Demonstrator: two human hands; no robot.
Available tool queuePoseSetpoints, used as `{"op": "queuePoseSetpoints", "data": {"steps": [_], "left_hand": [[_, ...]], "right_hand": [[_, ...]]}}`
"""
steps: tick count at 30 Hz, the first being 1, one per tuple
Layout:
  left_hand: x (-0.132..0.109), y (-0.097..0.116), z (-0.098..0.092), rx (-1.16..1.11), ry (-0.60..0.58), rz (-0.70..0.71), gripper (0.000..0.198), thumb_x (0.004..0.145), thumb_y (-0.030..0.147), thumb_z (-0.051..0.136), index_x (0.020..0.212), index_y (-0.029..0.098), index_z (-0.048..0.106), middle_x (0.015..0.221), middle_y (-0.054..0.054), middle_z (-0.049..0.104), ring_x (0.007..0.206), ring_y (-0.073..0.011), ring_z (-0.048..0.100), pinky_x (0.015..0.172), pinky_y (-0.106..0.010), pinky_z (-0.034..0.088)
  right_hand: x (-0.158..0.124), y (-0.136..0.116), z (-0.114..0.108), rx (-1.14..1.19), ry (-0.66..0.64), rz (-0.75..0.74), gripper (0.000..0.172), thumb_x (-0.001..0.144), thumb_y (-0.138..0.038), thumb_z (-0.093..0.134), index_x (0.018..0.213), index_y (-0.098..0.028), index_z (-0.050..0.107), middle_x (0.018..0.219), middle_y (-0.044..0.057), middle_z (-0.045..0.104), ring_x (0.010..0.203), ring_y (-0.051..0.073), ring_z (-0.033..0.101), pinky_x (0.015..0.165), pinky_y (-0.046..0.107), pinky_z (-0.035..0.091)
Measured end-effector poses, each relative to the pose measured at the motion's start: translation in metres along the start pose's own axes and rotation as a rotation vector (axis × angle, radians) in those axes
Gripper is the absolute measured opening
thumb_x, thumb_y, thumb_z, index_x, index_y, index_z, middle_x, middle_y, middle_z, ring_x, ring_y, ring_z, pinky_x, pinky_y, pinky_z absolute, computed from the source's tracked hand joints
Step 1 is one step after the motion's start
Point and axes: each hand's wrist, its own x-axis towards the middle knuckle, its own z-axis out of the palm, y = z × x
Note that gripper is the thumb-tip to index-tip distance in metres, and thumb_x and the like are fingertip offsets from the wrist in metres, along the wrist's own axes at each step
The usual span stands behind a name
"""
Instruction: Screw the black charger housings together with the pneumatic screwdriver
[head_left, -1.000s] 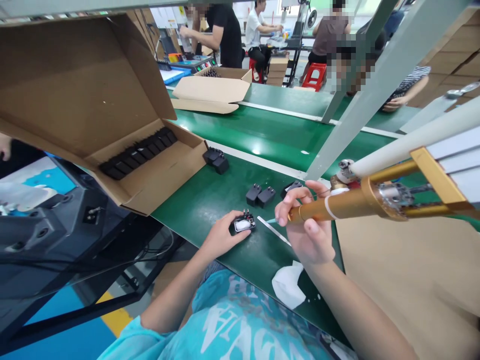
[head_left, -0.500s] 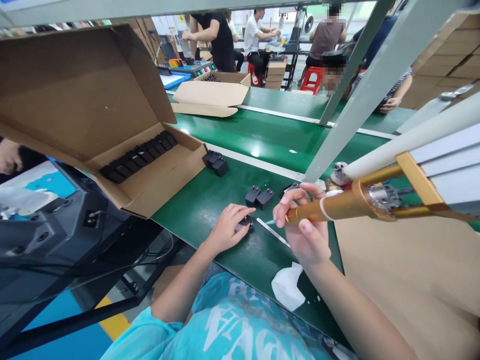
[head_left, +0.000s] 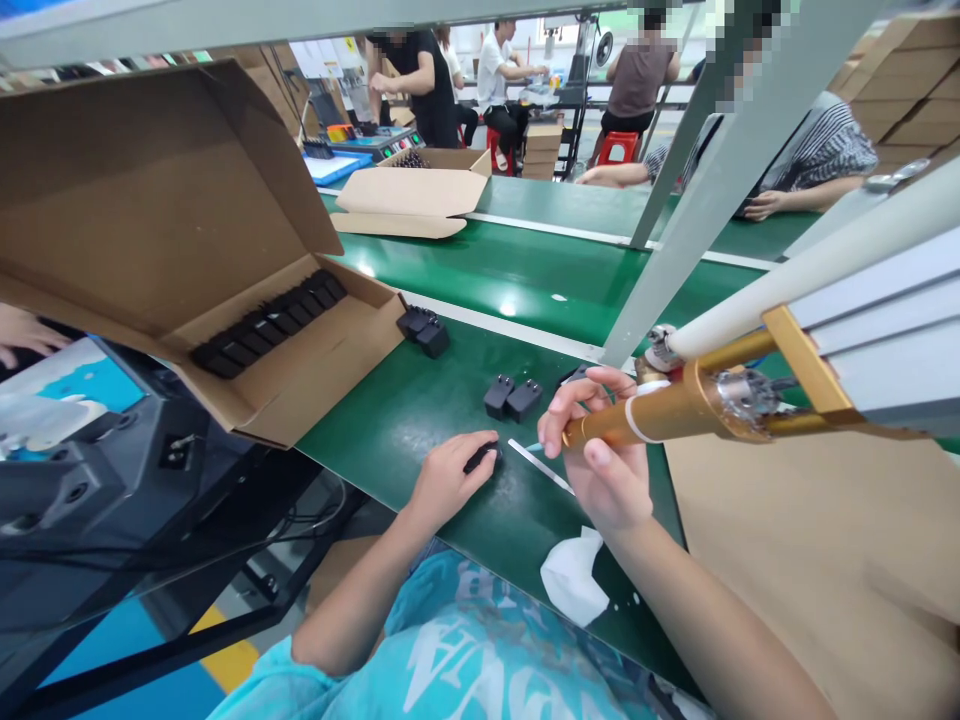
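Note:
My left hand lies on the green mat, its fingers closed over a small black plug adapter that shows only at its far edge. My right hand is wrapped round the front of a gold-coloured tool that hangs from the right, its tip pointing left toward the adapter. A thin white strip lies on the mat between the two hands. Two more black adapters stand just beyond it.
An open cardboard box with a row of black adapters sits at the left. Another adapter group lies by its corner. A crumpled white wipe lies near me. A grey slanted post rises ahead. Other people work across the green conveyor.
My left hand has turned the adapter over and covered it; its white face, seen a second ago, is hidden now. My right hand with the gold tool has shifted slightly left.

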Motion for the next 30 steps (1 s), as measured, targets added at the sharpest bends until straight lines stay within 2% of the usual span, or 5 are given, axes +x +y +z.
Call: {"op": "queuePoseSetpoints", "data": {"steps": [8,18,23,26,30], "left_hand": [[-0.003,-0.003,0.0,-0.053,0.046,0.03,0.019,0.093,0.026,0.056,0.107,0.02,0.068,0.104,-0.004,0.076,0.092,-0.0178,0.073,0.085,-0.03,0.058],[-0.002,-0.005,-0.001,0.001,-0.117,0.08,0.023,0.1,0.028,0.046,0.113,0.022,0.062,0.11,-0.006,0.07,0.1,-0.0187,0.065,0.091,-0.034,0.051],[-0.005,-0.008,-0.004,0.165,-0.322,0.007,0.043,0.094,0.044,0.055,0.133,0.027,0.054,0.102,-0.006,0.063,0.093,-0.0234,0.061,0.078,-0.035,0.052],[-0.003,-0.015,-0.004,-0.146,-0.279,-0.14,0.047,0.089,0.045,0.061,0.133,0.028,0.054,0.103,-0.005,0.061,0.096,-0.0229,0.06,0.082,-0.034,0.049],[0.0,-0.018,-0.002,-1.038,-0.075,-0.52,0.051,0.089,0.049,0.059,0.133,0.026,0.05,0.094,-0.004,0.062,0.076,-0.0168,0.059,0.065,-0.028,0.048]], "right_hand": [[0.001,0.0,-0.001,0.006,-0.002,-0.006,0.041,0.082,-0.035,0.065,0.121,-0.031,0.05,0.094,0.0,0.06,0.059,0.012,0.056,0.06,0.033,0.045],[0.0,0.0,-0.001,0.014,-0.004,-0.014,0.041,0.084,-0.033,0.065,0.122,-0.031,0.05,0.095,0.0,0.059,0.06,0.012,0.057,0.061,0.033,0.046],[0.0,0.0,-0.001,0.032,-0.012,-0.019,0.04,0.084,-0.031,0.065,0.122,-0.031,0.051,0.094,0.0,0.06,0.06,0.011,0.057,0.061,0.032,0.046],[0.001,0.0,-0.002,0.043,-0.014,-0.023,0.041,0.084,-0.03,0.065,0.122,-0.03,0.052,0.094,0.0,0.06,0.061,0.011,0.057,0.06,0.032,0.045],[0.002,0.001,-0.004,0.045,-0.024,-0.023,0.041,0.084,-0.028,0.064,0.123,-0.03,0.052,0.095,0.0,0.061,0.062,0.011,0.058,0.061,0.031,0.044]]}}
